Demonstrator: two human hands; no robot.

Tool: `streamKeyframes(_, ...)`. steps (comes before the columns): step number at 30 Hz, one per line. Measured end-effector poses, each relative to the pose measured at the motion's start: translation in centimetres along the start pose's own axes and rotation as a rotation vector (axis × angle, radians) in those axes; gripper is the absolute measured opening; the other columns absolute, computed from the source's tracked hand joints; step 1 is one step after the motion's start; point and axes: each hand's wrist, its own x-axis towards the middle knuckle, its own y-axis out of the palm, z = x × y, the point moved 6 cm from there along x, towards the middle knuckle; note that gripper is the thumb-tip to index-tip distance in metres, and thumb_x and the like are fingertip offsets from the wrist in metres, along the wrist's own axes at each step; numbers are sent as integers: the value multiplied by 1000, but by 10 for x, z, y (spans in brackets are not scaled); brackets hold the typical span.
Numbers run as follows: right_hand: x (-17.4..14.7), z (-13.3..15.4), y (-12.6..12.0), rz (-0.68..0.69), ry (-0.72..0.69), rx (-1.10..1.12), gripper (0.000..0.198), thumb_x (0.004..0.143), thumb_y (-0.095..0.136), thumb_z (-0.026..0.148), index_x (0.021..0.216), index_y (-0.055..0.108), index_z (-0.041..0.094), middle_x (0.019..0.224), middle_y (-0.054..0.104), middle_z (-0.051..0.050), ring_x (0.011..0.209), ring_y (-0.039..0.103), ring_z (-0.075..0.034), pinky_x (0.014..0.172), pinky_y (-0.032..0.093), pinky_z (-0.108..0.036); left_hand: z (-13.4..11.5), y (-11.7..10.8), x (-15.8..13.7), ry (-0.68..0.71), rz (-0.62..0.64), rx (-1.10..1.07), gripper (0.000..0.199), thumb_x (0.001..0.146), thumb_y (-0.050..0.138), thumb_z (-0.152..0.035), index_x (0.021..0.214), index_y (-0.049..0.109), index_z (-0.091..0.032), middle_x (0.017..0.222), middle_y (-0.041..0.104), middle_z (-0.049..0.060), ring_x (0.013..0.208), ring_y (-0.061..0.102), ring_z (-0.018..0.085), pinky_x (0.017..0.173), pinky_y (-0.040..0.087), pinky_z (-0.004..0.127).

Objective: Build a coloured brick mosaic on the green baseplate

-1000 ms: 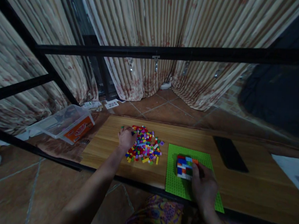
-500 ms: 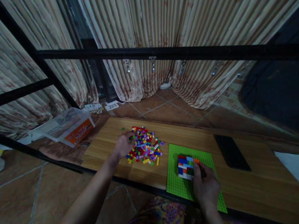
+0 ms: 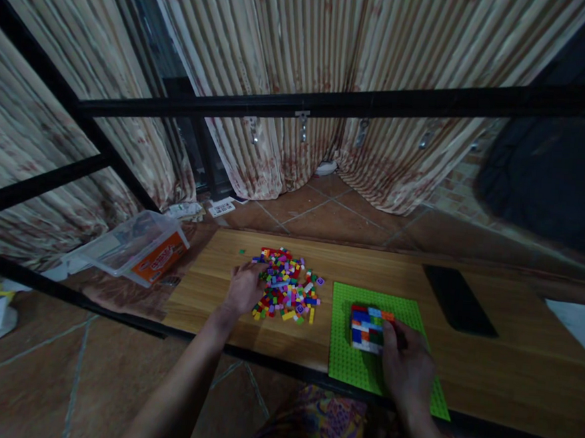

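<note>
Loose toy building bricks (image 3: 288,287) in many colours lie in a pile on the wooden table. My left hand (image 3: 246,288) is at the pile's left edge, its fingers stretched out over the bricks, and no brick shows clearly in it. On the green baseplate (image 3: 345,366) is a small block of joined bricks (image 3: 366,327), in blue, orange, white, red and green. My right hand (image 3: 408,364) grips the right side of this block with thumb and fingers. Part of the block is hidden behind that hand.
A clear plastic box (image 3: 143,238) with an orange label stands left of the table (image 3: 203,273). A flat black object (image 3: 460,301) lies right of the baseplate, with white paper (image 3: 578,326) farther right. A black metal bar (image 3: 330,107) crosses beyond the table, before curtains.
My left hand has shifted slightly at the pile, its fingers reaching a little farther out over it. My right hand keeps its grip on the brick block. The whole view has shifted slightly.
</note>
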Motion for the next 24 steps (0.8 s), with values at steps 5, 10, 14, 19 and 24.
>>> streamKeyframes(5, 0, -2, 1, 9, 28, -29, 66, 86, 39, 67, 101, 69, 10, 94, 67, -16, 84, 62, -28, 76, 46, -38, -7, 1, 0, 18, 2, -32, 29, 81, 58, -16, 105, 69, -26, 114, 69, 5, 118, 54, 26, 104, 33, 40)
streamKeyframes(10, -1, 0, 0, 2, 9, -1, 64, 86, 39, 66, 100, 69, 11, 94, 68, -16, 84, 62, -28, 77, 46, -38, -12, -5, -3, 4, -23, -113, 15, 83, 59, -21, 94, 69, -23, 104, 70, 6, 107, 59, 24, 99, 38, 38)
streamKeyframes(14, -1, 1, -1, 2, -1, -9, 64, 86, 38, 66, 99, 69, 11, 94, 67, -16, 82, 62, -28, 75, 46, -38, -14, -8, -7, -18, -31, -252, 15, 86, 53, -23, 94, 66, -21, 92, 70, 4, 91, 64, 19, 82, 47, 30)
streamKeyframes(19, -1, -1, 2, -10, -5, 15, 61, 87, 40, 64, 99, 68, 11, 91, 66, -15, 85, 62, -28, 79, 47, -40, -28, 1, -24, -195, 49, -1018, 20, 79, 62, -38, 76, 61, -18, 72, 66, -1, 72, 62, 15, 69, 46, 25)
streamKeyframes(24, -4, 23, -9, -102, -153, -4, 51, 89, 44, 55, 113, 62, 14, 110, 60, -16, 102, 58, -29, 87, 48, -47, -63, 18, -60, -484, 176, -1560, 30, 63, 81, -36, 80, 65, -17, 80, 70, 1, 75, 63, 13, 68, 45, 23)
